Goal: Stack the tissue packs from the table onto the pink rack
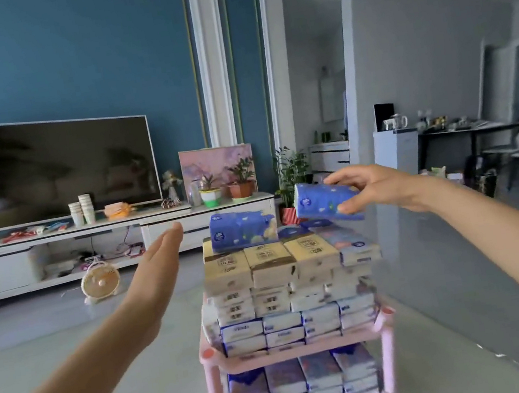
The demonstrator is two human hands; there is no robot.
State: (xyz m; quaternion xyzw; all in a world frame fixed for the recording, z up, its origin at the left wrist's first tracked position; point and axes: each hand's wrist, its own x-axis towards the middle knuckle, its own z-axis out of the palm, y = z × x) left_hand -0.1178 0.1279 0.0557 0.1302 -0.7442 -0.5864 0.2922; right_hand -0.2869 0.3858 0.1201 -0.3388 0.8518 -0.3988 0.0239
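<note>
Looks like the placing step: right hand point(382, 188) has its grip pinched round a blue tissue pack point(325, 201) just above the loaded pink rack point(216, 361), left hand point(157, 270) flat and empty, so next it'd need setting down beside the other blue pack point(242, 233) below the grip.

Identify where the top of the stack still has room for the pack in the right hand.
Free: the tops of the yellow packs, in front of the blue pack; and the back right, beside it, under the held pack in the right hand. Back left is taken.
</note>
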